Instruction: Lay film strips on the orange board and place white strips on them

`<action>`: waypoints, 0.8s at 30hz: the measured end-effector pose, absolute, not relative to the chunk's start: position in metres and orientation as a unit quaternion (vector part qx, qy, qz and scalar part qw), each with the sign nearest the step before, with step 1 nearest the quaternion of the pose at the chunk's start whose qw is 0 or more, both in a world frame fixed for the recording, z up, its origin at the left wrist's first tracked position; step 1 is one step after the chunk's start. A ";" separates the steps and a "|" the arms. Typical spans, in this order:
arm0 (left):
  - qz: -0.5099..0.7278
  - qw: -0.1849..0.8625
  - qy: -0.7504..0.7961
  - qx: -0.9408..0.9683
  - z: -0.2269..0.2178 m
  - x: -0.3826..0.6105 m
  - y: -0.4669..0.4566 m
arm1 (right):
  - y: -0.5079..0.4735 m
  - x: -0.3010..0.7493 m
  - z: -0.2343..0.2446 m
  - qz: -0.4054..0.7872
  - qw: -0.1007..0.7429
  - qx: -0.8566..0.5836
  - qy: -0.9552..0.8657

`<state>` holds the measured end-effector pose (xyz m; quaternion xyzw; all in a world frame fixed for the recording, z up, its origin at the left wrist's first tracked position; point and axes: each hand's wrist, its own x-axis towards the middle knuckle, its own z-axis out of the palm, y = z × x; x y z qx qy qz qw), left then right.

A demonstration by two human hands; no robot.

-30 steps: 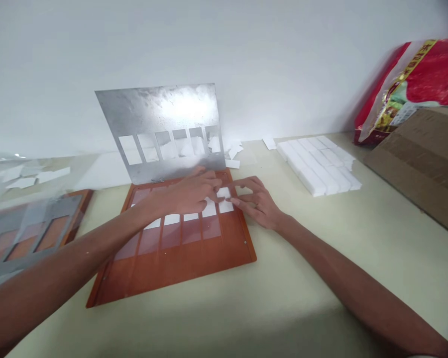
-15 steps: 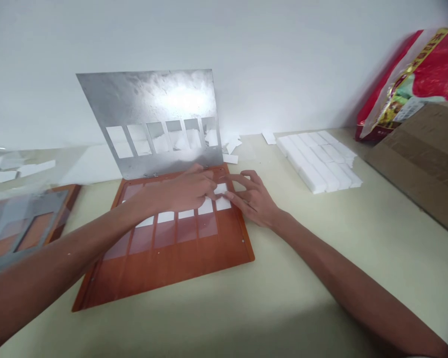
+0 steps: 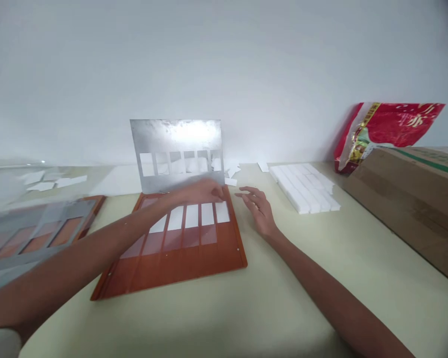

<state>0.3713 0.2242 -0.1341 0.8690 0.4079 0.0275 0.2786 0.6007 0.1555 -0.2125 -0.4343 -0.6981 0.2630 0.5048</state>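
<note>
My left hand (image 3: 209, 191) is over the back right part of an orange-brown board (image 3: 194, 266), its fingers curled down at the top of the rightmost white card (image 3: 222, 212). Whether anything is between those fingers is hidden. Several white cards lie side by side in the board's slots, on pinkish translucent strips (image 3: 191, 237). My right hand (image 3: 259, 211) is just off the board's right edge, with fingers stretched out, apart and holding nothing. A metal plate (image 3: 157, 134) with rectangular windows stands raised along the board's back edge.
A block of stacked white strips (image 3: 302, 189) lies to the right. Beyond it are a cardboard box (image 3: 403, 199) and a red bag (image 3: 392, 127). Loose white pieces (image 3: 231, 171) lie by the wall. Another framed board (image 3: 70, 226) sits at left, partly behind my left arm.
My right hand has drawn away from the cards to the right of the board, and its fingers have opened. My left hand stays at the right end of the row. The view has tilted up.
</note>
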 end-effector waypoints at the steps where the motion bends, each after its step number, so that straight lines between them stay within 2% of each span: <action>1: 0.015 0.286 0.418 0.862 -0.136 0.373 0.228 | 0.155 0.601 -0.212 0.269 0.517 -0.441 -0.682; 11: -0.153 0.360 0.435 0.811 -0.127 0.393 0.262 | 0.161 0.600 -0.213 0.346 0.541 -0.462 -0.611; 24: -0.169 0.334 0.429 0.822 -0.136 0.408 0.250 | 0.161 0.592 -0.211 0.398 0.508 -0.469 -0.603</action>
